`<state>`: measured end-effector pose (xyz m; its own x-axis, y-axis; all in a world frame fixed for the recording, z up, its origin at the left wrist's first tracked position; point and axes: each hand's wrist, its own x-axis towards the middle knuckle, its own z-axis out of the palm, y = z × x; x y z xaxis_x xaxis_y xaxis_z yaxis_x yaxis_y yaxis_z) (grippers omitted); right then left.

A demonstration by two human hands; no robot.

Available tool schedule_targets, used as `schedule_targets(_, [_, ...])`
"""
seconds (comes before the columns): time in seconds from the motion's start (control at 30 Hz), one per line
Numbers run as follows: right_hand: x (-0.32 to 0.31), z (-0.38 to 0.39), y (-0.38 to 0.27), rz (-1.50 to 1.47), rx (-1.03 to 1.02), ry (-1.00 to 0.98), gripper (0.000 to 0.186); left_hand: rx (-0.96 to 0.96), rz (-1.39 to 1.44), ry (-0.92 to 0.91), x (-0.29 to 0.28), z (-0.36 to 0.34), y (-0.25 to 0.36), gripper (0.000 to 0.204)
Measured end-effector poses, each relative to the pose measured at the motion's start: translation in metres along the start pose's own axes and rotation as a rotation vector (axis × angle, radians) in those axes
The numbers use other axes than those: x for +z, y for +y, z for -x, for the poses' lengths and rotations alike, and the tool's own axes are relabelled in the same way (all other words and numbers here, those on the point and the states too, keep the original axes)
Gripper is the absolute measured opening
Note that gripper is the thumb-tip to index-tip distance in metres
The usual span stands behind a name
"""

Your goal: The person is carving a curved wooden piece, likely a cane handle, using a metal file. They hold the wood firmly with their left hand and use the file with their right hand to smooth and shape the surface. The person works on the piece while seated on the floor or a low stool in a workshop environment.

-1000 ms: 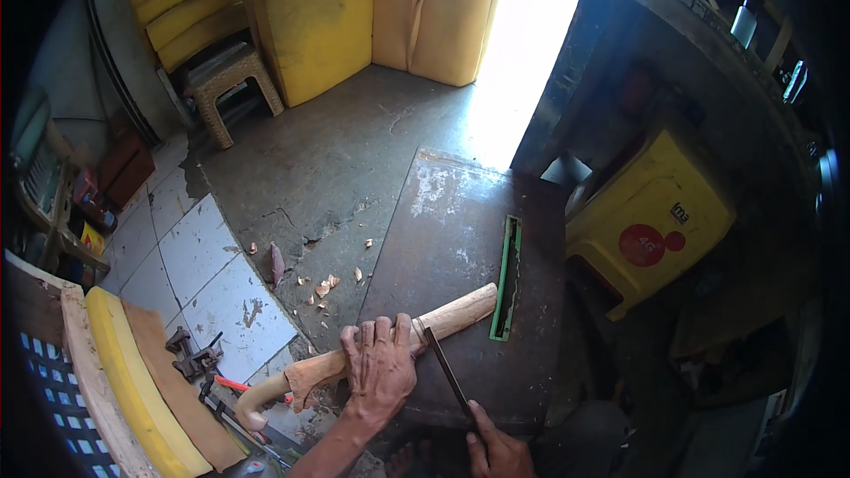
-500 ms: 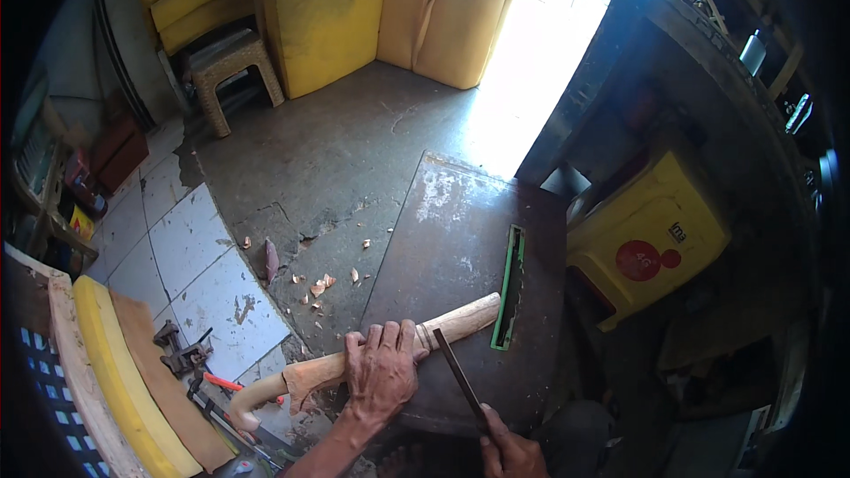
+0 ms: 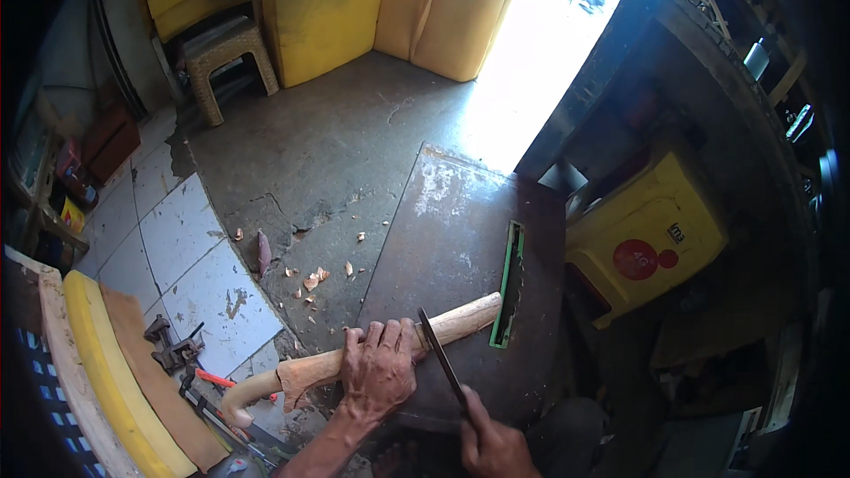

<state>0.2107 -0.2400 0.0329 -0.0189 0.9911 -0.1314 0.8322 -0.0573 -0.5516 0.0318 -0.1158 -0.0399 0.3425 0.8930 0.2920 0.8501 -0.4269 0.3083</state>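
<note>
The left hand (image 3: 381, 372) lies palm down over a carved wooden handle (image 3: 354, 358), fingers wrapped over its far side, pinning it to a dark metal-topped board (image 3: 460, 221). The right hand (image 3: 491, 443) is clenched around the grip of a long dark blade (image 3: 441, 363), whose flat steel slants up to meet the wood just right of the left hand's fingers.

The handle lies across the board's near edge. Its pale round end (image 3: 474, 312) rests on the board, almost touching a green-edged strip (image 3: 508, 283) that lies along the board's right side. Its other end sticks out past the board's left edge and bends into a hook (image 3: 239, 398) above the floor.

Left of the board, wood chips (image 3: 310, 279) lie scattered on the grey concrete floor (image 3: 328, 150). Further left come pale floor tiles (image 3: 177, 239), and near the hook lie a metal clamp (image 3: 173, 345) and a red-handled tool (image 3: 217, 379). A yellow foam slab (image 3: 115, 381) leans at the far left. To the right of the board sits a yellow plastic crate (image 3: 651, 230) with a red round mark. Well beyond the board stands a small plastic stool (image 3: 221, 53), beside yellow cushions (image 3: 328, 0) against the wall.
</note>
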Motion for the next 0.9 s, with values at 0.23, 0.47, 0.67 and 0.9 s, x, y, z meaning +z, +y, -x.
schedule_targets(0.23, [0.014, -0.093, -0.020, -0.214, -0.232, 0.264, 0.056, 0.090, -0.002, 0.041, -0.013, 0.001, -0.001, 0.038])
schedule_targets(0.47, [0.007, -0.005, -0.007, -0.221, -0.100, 0.225, 0.058, 0.012, -0.002, -0.037, -0.007, -0.005, -0.001, 0.052])
schedule_targets(0.67, [0.009, 0.023, -0.002, -0.223, -0.096, 0.222, 0.058, 0.012, -0.010, -0.024, -0.006, -0.005, -0.001, 0.057])
schedule_targets(0.9, [0.015, 0.025, -0.005, -0.200, -0.071, 0.233, 0.057, 0.035, -0.011, 0.012, -0.001, -0.004, -0.003, 0.059])
